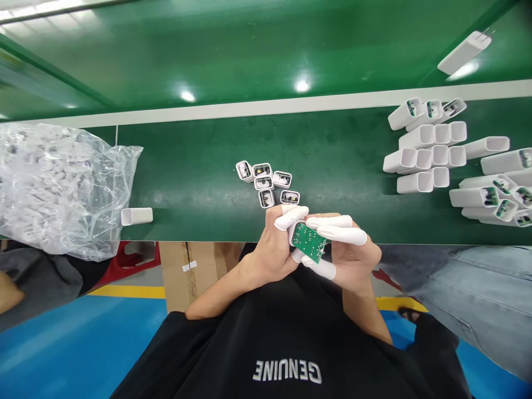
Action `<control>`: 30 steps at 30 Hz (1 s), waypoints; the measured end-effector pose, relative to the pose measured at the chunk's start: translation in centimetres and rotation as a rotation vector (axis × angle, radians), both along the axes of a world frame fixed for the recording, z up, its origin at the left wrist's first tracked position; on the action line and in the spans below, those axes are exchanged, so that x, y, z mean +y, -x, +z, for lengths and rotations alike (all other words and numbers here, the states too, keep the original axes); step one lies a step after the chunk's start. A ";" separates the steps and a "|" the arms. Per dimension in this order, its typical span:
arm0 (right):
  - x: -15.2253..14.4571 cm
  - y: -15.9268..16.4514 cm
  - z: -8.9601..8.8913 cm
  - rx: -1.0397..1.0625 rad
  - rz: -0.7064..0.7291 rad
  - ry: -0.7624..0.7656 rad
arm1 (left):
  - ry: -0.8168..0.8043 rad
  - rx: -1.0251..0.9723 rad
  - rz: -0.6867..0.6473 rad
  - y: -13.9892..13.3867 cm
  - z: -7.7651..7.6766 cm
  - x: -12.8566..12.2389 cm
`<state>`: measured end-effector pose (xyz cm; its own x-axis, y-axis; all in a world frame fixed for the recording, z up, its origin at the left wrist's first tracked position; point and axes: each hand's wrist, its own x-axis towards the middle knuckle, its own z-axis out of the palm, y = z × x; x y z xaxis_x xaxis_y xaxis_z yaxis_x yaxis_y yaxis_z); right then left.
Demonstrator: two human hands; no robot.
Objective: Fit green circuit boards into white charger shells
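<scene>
Just over the table's front edge, my left hand (279,244) is closed around a small white plastic case (292,231), mostly hidden by the fingers. My right hand (347,244) pinches a green circuit board (308,241) by its edges, with white finger cots on the fingertips. One end of the board meets the case mouth; how deep it sits inside I cannot tell. Beyond my hands stands a small group of white cases (263,183) with circuit parts showing in their open ends.
Rows of white cases (432,155) stand at right, with filled ones (494,197) beside them. A plug adapter (465,52) lies on the raised back surface. At left are a clear plastic bag (62,188) of white parts and a lone case (137,216). People sit on both sides.
</scene>
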<state>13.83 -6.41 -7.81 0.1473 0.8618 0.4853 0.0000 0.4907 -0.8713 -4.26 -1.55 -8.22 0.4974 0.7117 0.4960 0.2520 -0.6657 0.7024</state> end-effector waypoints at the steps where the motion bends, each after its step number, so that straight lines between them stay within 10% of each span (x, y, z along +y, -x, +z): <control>1: 0.0 0.0 0.0 -0.005 0.001 -0.006 | -0.001 -0.001 0.002 0.0 0.0 0.0; 23: -0.3 -0.1 0.2 -0.252 -0.080 0.109 | 0.024 0.059 0.007 0.0 -0.5 -0.2; 30: -0.4 -2.0 -0.1 -0.329 -0.066 0.081 | 0.370 -0.104 -0.145 0.4 0.5 0.1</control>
